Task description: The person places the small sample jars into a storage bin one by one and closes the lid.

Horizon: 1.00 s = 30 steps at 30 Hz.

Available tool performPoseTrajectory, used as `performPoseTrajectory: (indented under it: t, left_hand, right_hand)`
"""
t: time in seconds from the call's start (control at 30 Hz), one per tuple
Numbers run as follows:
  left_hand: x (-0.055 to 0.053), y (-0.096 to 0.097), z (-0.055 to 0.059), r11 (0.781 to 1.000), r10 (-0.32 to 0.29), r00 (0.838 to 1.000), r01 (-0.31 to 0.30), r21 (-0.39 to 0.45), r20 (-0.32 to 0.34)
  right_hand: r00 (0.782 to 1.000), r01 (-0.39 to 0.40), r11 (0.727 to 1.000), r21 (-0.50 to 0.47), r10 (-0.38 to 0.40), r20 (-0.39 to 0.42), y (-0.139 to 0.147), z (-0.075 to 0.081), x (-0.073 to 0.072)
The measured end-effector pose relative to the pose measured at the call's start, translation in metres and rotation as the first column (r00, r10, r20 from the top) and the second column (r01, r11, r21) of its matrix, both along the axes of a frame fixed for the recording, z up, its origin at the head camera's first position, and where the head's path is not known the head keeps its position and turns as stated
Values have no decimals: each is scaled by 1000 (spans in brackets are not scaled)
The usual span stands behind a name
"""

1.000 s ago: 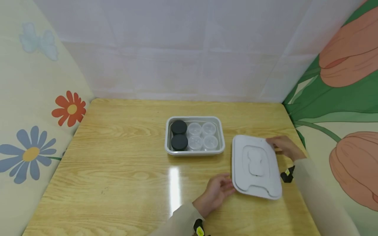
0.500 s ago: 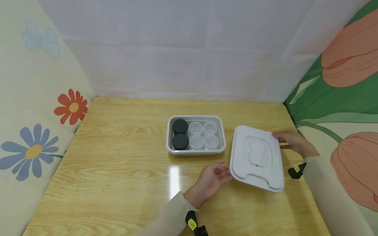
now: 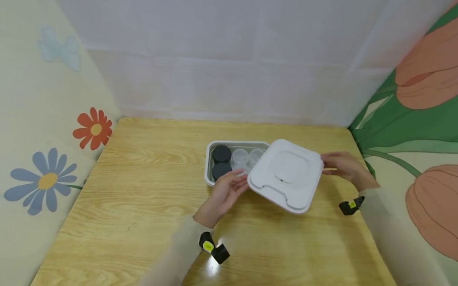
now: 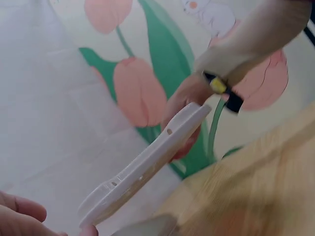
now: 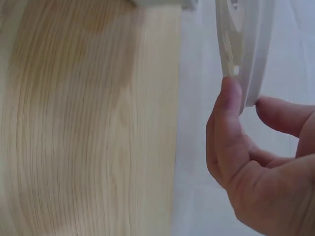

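A white plastic lid (image 3: 286, 174) with a raised panel is held tilted above the table, overlapping the right part of a white rectangular container (image 3: 208, 163) in the head view. My right hand (image 3: 343, 169) pinches its right corner, thumb on one face and fingers on the other in the right wrist view. At the lid's left corner my left hand (image 3: 223, 194) has loosely extended fingers, fingertips right at the edge; in the left wrist view its thumb (image 4: 24, 206) stands apart from the lid. Inside the container are black-capped jars (image 3: 222, 153) and clear round cups (image 3: 240, 157), partly hidden by the lid.
The wooden table (image 3: 143, 190) has a white cloth (image 3: 200, 79) hanging behind it. Flower-printed panels stand along the left and right sides. Black wrist devices (image 3: 214, 247) are strapped over both sleeves.
The lid has moved left and away from me, turning as it goes, from beside the container to partly over it. Both hands have travelled with it.
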<state>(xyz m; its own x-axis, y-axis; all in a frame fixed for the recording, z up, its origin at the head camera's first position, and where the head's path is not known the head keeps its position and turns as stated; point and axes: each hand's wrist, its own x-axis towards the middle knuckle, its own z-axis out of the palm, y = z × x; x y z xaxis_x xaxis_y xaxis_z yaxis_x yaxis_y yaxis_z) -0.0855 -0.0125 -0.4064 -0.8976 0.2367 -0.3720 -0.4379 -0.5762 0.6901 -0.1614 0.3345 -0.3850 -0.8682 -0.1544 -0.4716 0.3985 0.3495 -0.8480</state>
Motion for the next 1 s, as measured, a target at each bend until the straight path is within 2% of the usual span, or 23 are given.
performPoseTrajectory:
  t: [0.2, 0.4, 0.5, 0.6, 0.77, 0.83, 1.0]
  left_hand:
    - [-21, -31, -3, 984, 93, 995, -99, -150, -42]
    - [-42, -63, -5, 954, 120, 988, -142, -264, -99]
    - [-55, -79, -4, 946, 91, 986, -130, -297, -142]
    - [-70, -94, -5, 939, 34, 987, -84, -334, -155]
    - [-93, -110, -2, 896, -70, 989, 5, -444, -130]
    - [-101, -114, -1, 884, -89, 986, 15, -467, -138]
    - [-119, -120, -4, 873, -107, 980, 12, -488, -167]
  right_hand:
    - [999, 50, 991, -128, -48, 22, -31, -2, 2]
    - [992, 120, 955, -272, -103, 77, -59, -7, 4]
    - [991, 131, 941, -312, -111, 81, -71, -12, 6]
    - [990, 139, 932, -335, -118, 83, -82, -19, 9]
    - [990, 130, 915, -382, -102, 93, -96, -28, 15]
    - [990, 134, 904, -407, -104, 95, -101, -30, 17]
    - [986, 158, 871, -465, -112, 123, -110, -33, 25]
